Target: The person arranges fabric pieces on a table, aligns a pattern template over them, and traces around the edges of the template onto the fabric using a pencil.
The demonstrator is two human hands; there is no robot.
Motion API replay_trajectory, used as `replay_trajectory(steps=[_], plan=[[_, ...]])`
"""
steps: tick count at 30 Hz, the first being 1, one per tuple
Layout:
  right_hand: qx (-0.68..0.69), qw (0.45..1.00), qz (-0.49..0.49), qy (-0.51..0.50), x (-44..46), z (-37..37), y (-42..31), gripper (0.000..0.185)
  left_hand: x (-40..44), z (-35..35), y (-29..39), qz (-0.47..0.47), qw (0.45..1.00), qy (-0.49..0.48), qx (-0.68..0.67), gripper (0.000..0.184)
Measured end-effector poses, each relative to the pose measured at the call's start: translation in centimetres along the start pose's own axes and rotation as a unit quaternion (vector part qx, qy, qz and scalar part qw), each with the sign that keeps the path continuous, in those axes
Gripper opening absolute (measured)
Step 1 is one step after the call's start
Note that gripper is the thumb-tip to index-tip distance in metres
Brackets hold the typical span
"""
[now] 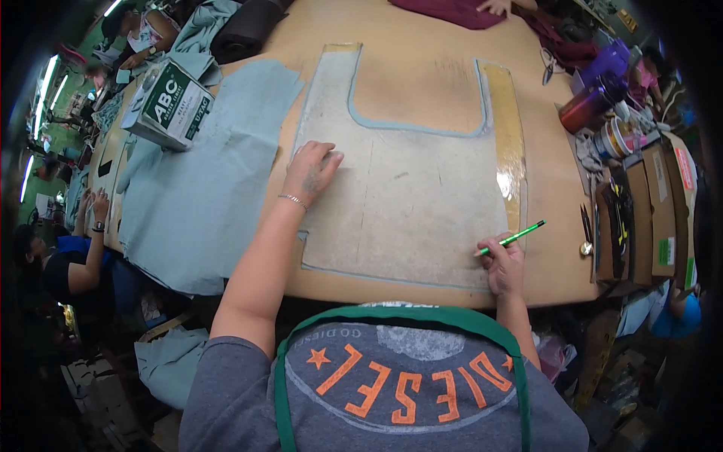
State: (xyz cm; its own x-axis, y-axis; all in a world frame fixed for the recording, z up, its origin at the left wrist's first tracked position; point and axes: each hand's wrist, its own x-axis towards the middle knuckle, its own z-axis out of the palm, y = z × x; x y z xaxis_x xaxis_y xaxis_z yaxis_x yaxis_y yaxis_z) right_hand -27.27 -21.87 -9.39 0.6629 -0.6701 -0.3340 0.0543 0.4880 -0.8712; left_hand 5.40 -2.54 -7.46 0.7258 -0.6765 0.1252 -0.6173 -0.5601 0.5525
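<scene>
Right hand pinches green pencil; left hand, fingers loose and empty, rests on pattern template, flat on table. Light palm pressure (my worry) could let it slip.

My bare left hand, a thin silver bracelet at its wrist, lies palm down with fingers loosely curled at the end of my outstretched forearm; my bare right hand, closer to my body, has its fingers bent inward in a pinch
</scene>
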Motion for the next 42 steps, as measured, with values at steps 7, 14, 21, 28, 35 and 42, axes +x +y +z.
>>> replay_trajectory(steps=[7,14,21,28,35,42], plan=[[-0.125,0.986,-0.088,-0.073,11.6,8.0,-4.3,0.017,11.7,1.8,-2.7,0.118,0.989,0.071,0.062,0.029],[-0.163,0.961,-0.125,-0.185,30.1,24.1,-4.8,0.020,19.5,2.8,-3.6,0.048,0.997,-0.006,0.055,0.027],[-0.176,0.939,-0.211,-0.206,43.7,34.8,-1.7,0.018,23.3,4.3,-4.4,-0.023,0.985,-0.003,0.174,0.047],[-0.267,0.897,-0.271,-0.226,46.5,36.8,1.0,0.020,23.5,4.4,-4.6,-0.037,0.982,-0.008,0.183,0.051],[-0.396,0.848,-0.279,-0.214,45.2,35.4,-0.7,0.018,23.5,4.3,-4.4,-0.039,0.983,-0.011,0.181,0.053],[-0.401,0.839,-0.308,-0.199,46.4,34.8,-0.6,0.019,23.4,4.5,-4.3,-0.041,0.982,-0.014,0.184,0.053]])
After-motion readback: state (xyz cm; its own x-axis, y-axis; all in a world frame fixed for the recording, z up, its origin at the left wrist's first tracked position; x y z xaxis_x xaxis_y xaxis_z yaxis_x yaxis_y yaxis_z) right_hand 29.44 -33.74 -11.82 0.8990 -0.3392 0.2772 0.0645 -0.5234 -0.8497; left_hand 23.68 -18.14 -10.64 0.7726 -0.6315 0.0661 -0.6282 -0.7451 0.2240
